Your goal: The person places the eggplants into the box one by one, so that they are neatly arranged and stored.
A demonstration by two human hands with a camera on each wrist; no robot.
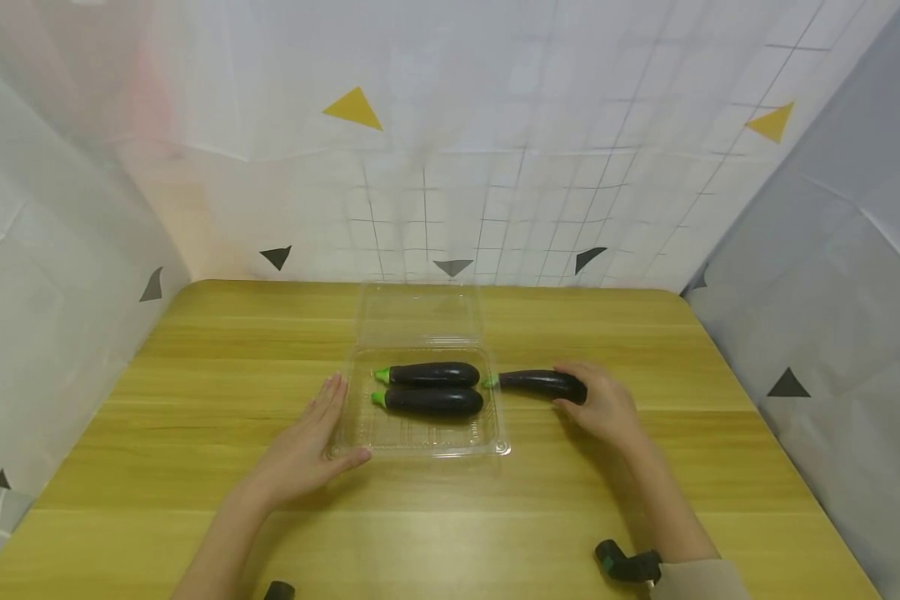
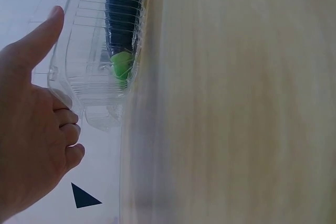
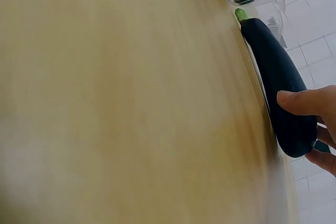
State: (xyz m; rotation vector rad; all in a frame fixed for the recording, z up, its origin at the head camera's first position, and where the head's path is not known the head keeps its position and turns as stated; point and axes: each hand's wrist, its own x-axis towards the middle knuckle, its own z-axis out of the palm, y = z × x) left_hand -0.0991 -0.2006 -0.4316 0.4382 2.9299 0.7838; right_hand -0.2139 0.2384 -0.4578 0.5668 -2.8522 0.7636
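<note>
In the head view, a clear plastic clamshell box (image 1: 420, 437) lies on the table, its lid (image 1: 420, 312) folded back behind it. Inside are two dark eggplants, a rear eggplant (image 1: 438, 373) and a front eggplant (image 1: 435, 403), green stems facing left. My left hand (image 1: 300, 450) rests against the box's left side, fingers extended along it and thumb at the front left corner. To the right of the box, my right hand (image 1: 603, 404) grips a third eggplant (image 1: 536, 382) by its thick end. In the right wrist view, the thumb (image 3: 302, 102) presses one side of this eggplant, whose stem points toward the box.
The wooden table (image 1: 435, 517) reaches white walls at the back and both sides, marked with yellow and dark triangles. A black device (image 1: 630, 562) is by the right wrist, and another dark piece (image 1: 279, 591) shows near the left forearm.
</note>
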